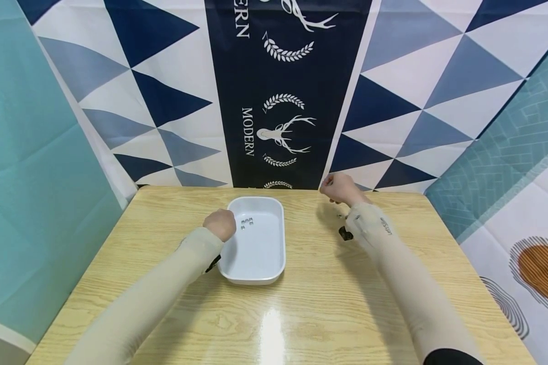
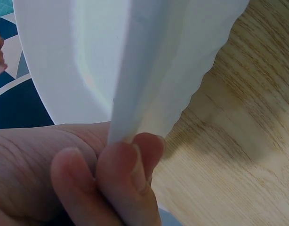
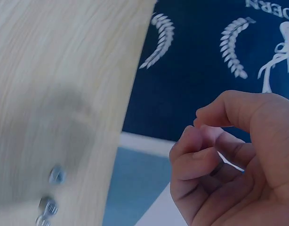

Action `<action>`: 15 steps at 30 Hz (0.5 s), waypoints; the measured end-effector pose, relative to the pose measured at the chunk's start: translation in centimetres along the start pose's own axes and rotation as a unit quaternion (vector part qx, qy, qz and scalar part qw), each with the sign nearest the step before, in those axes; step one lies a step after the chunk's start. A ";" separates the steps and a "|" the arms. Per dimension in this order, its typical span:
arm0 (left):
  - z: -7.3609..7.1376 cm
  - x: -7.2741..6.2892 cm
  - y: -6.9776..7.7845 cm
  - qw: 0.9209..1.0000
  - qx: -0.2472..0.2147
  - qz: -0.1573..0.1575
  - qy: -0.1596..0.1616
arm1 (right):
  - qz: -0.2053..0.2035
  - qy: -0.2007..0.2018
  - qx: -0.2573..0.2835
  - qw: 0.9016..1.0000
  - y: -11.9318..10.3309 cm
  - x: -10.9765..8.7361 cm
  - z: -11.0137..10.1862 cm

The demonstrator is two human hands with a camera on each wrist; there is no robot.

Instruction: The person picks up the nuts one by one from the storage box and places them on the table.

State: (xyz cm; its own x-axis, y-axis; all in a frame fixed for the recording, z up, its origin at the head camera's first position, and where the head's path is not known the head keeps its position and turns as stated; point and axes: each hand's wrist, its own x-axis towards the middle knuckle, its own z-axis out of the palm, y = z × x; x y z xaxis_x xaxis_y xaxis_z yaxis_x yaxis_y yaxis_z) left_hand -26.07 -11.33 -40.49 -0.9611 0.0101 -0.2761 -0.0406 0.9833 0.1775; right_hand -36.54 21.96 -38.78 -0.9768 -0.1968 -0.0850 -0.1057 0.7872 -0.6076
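My left hand (image 1: 220,224) grips the left rim of a white tray (image 1: 255,261), fingers on the outer side in the left wrist view, where the tray wall (image 2: 149,70) looks close. Small metal nuts (image 1: 247,221) lie in the tray toward its far left. My right hand (image 1: 340,187) is raised over the table's far right edge, its fingers curled. In the right wrist view its thumb and index fingertips (image 3: 190,136) come together, and no object shows between them. Several small metal nuts (image 3: 57,174) sit on the table near the right hand.
The wood-grain table (image 1: 310,304) ends at a patterned cloth backdrop (image 1: 278,137) behind the tray. A teal cloth (image 1: 41,177) hangs on the left, and a patterned cloth (image 1: 520,228) on the right. A small black wrist camera (image 1: 345,233) sits under the right sleeve.
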 end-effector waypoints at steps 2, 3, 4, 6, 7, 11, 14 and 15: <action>-0.1 0.0 0.1 1.000 0.002 -0.001 0.001 | -0.002 -0.001 0.013 1.000 -1.0 0.1 0.1; -0.1 -0.1 0.1 1.000 0.002 -0.001 -0.001 | -0.002 -0.002 0.018 1.000 -1.5 0.1 0.1; -0.1 -0.1 0.1 1.000 0.000 -0.002 -0.002 | -0.001 -0.003 0.022 1.000 -1.9 0.2 0.2; -0.2 -0.1 0.2 1.000 -0.001 -0.005 -0.006 | 0.001 -0.008 0.030 1.000 -2.8 0.3 0.3; -0.2 -0.2 0.2 1.000 -0.001 -0.005 -0.008 | 0.001 -0.011 0.033 0.999 -3.2 0.4 0.4; -0.1 -0.3 0.3 1.000 -0.002 -0.007 -0.010 | -0.004 -0.015 0.044 0.999 -4.8 0.8 0.7; -0.1 -0.2 0.2 1.000 -0.005 -0.008 -0.007 | -0.009 -0.014 0.055 0.998 -5.9 1.0 1.0; -0.1 -0.2 0.2 1.000 -0.005 -0.008 -0.006 | -0.011 -0.014 0.059 0.998 -6.2 1.0 1.1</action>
State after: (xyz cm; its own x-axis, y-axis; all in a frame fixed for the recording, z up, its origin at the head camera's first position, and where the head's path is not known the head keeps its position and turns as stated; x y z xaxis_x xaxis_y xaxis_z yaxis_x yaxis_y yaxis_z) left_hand -25.92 -11.15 -40.28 -0.9571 -0.0030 -0.2897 -0.0582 0.9816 0.1820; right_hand -36.70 16.27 -35.99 -0.9687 -0.2303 -0.0922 -0.1019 0.7082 -0.6986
